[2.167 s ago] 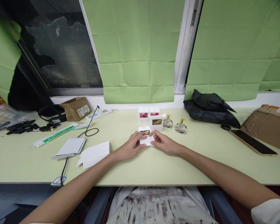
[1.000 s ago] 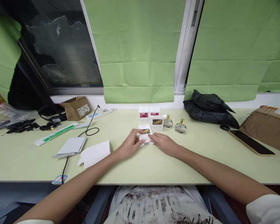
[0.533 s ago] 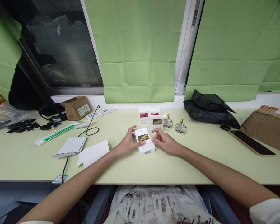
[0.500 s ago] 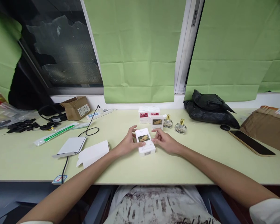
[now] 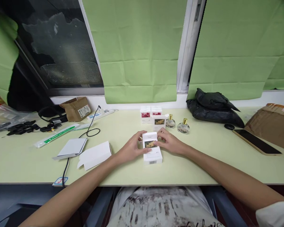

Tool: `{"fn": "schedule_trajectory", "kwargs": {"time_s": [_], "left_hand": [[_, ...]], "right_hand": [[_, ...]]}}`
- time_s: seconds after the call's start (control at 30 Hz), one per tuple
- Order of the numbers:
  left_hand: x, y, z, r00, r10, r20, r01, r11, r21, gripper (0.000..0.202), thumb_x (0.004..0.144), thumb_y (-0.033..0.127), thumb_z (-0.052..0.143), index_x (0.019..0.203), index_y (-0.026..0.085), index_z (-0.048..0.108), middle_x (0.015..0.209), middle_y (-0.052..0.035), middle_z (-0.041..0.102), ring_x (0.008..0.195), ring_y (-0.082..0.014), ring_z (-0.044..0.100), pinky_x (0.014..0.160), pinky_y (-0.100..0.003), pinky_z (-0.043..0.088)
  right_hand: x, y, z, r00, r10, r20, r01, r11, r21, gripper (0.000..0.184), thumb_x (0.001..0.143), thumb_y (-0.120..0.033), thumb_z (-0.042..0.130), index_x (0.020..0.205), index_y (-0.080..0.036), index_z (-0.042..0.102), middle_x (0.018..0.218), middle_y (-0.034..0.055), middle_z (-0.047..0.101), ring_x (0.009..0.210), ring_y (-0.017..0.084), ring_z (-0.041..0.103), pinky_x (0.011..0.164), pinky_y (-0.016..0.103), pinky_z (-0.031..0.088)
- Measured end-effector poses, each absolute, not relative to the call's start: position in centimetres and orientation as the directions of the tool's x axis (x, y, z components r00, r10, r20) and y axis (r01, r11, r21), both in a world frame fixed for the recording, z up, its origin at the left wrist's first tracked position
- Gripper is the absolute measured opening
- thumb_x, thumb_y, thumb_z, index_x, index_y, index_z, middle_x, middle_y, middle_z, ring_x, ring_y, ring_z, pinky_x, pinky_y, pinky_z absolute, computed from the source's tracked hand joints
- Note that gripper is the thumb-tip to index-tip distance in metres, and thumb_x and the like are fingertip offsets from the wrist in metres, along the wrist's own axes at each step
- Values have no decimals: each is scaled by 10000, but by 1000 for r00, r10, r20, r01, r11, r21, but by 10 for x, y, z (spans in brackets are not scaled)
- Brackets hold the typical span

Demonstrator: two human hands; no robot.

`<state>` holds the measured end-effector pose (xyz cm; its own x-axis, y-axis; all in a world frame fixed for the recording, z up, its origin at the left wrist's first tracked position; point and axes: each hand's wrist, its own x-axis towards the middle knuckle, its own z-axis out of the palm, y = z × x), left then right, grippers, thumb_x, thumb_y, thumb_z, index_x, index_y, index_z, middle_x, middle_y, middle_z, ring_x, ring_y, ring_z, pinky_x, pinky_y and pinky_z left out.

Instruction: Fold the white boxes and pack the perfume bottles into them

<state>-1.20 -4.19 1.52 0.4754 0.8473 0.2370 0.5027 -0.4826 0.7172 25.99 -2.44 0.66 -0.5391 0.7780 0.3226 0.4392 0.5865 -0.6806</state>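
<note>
A small white perfume box (image 5: pixel 152 154) with a yellow-flower picture and a barcode on its near end lies on the table in front of me. My left hand (image 5: pixel 133 146) grips it from the left, thumb on its front face. From the right, my right hand (image 5: pixel 169 142) holds its far part, with fingertips at the edge and thumb by the picture. Just behind stands a similar white box (image 5: pixel 159 123) with its top flap up. Two glass perfume bottles with gold caps, one nearer (image 5: pixel 183 126) and one farther (image 5: pixel 170 122), stand to its right.
White boxes with pink pictures (image 5: pixel 145 116) stand at the back. On the left are flattened white cartons (image 5: pixel 94 155), a black cable (image 5: pixel 93 130) and a brown cardboard box (image 5: pixel 77 109). A black plastic bag (image 5: pixel 214 108), a phone (image 5: pixel 257 142) and a brown parcel (image 5: pixel 272 126) lie right.
The held box has shifted slightly right and toward me, and sits straighter. My right hand has closed in on its far right edge; my left hand has moved along with it.
</note>
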Motion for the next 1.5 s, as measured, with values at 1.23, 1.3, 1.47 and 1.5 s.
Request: {"fn": "schedule_trajectory", "kwargs": {"time_s": [1.23,1.3,1.47,1.5], "left_hand": [[-7,-37,16,250,675,694,280,-737,615,138,996,326,729,1099,243,767,1197,-90,765,1162,-256,710,949,-413,587],[-6,-37,15,240,690,682,241,-723,647,131,998,327,726,1077,230,766,1190,-97,766,1186,-263,715,958,-415,595],[-5,-40,18,290,726,624,219,-685,695,320,972,363,753,1254,244,661,1380,-121,679,1266,-266,660,957,-409,602],[-5,-40,18,304,733,609,231,-677,699,441,947,367,782,1335,258,601,1431,-128,645,1290,-269,641,961,-410,597]], "right_hand": [[260,-35,12,-489,445,750,439,869,-229,193,1122,-246,450,1059,-219,631,948,63,609,906,213,567,830,367,468],[261,-32,10,-512,412,754,473,868,-153,207,1129,-251,428,1070,-216,623,956,76,611,913,224,568,834,374,478],[262,-30,11,-508,453,733,511,843,-167,263,1142,-301,379,1103,-229,629,983,89,630,944,245,593,864,404,503],[262,-30,12,-501,472,725,506,840,-196,269,1143,-311,373,1137,-232,631,1006,93,636,963,249,603,876,411,507]]}}
